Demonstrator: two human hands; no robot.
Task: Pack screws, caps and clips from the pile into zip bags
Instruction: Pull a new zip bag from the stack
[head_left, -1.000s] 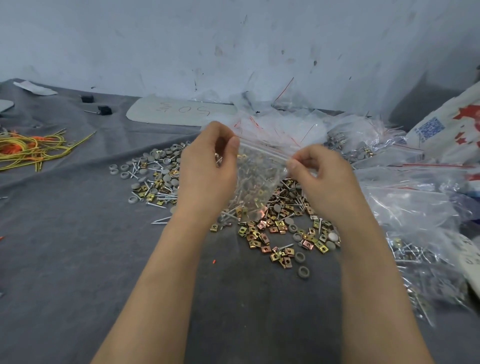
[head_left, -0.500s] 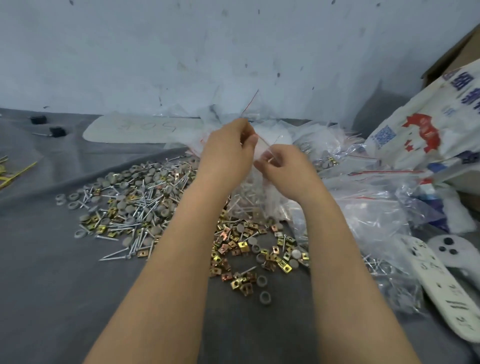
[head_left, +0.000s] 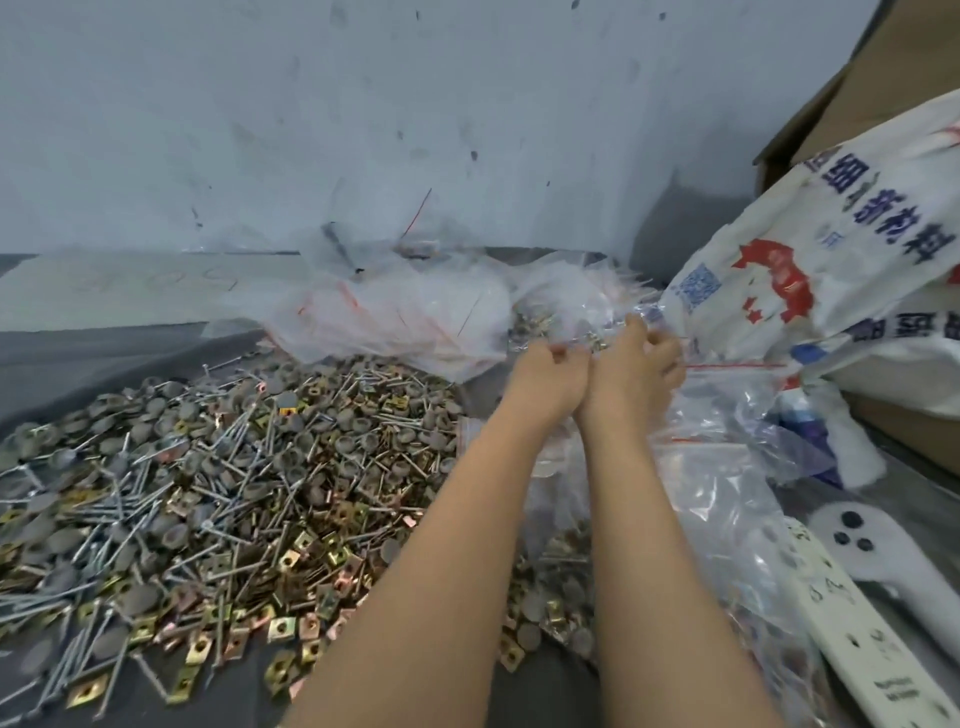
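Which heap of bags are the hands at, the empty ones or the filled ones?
The filled heap on the right, against the white sack; hardware shows through it. The empty heap lies left.

Grey-clothed table (head_left: 93, 358): pile (head_left: 218, 499) of screws, caps, clips left of left hand (head_left: 545, 376); filled zip bags (head_left: 727, 519) under right hand (head_left: 644, 358); power strip (head_left: 852, 613) nearer, right.

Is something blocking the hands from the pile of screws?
Nothing visible does. The left hand and right hand are at the heap of bags; the pile lies uncovered just to their left.
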